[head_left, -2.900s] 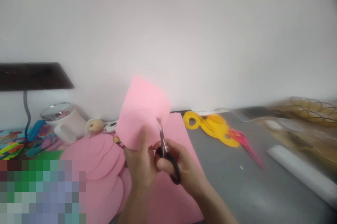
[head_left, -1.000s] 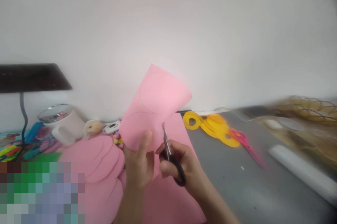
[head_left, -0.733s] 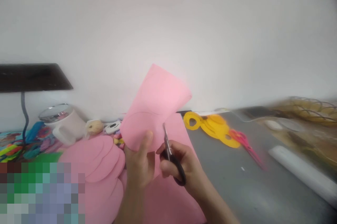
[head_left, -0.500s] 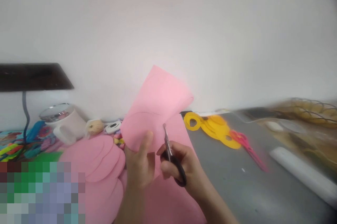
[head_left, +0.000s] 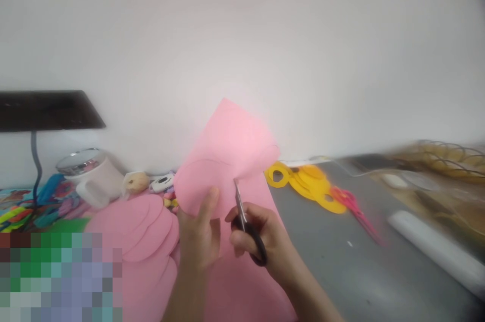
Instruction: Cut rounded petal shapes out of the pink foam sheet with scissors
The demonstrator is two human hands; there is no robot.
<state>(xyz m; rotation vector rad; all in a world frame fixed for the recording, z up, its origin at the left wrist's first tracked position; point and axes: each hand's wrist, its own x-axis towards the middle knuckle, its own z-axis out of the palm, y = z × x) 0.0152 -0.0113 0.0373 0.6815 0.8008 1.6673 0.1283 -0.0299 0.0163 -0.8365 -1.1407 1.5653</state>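
Observation:
My left hand [head_left: 200,233] grips a pink paper sheet [head_left: 235,127] by its lower edge, thumb on the near face. A thin curved line is drawn across the sheet, and its lower part has a rounded cut edge. In my right hand [head_left: 261,233] are black-handled scissors [head_left: 248,231], fingers through the loops. Their metal blades point up and meet the sheet at the cut; the blades look nearly closed. Under both hands lies a larger pink sheet [head_left: 242,286]. Several cut pink paper rounds [head_left: 129,236] overlap in a pile left of my left hand.
Yellow paper rings [head_left: 310,180] and pink scissors [head_left: 356,211] lie on the grey table [head_left: 326,261] to the right. A white roll [head_left: 435,251] is farther right. At the left stand a white mug [head_left: 100,180] and small toys [head_left: 136,182]. A wall rises behind.
The upper part of the pink sheet has tipped slightly down and its right flap has sunk. The scissor blades have drawn closer together. Both hands stay almost in place.

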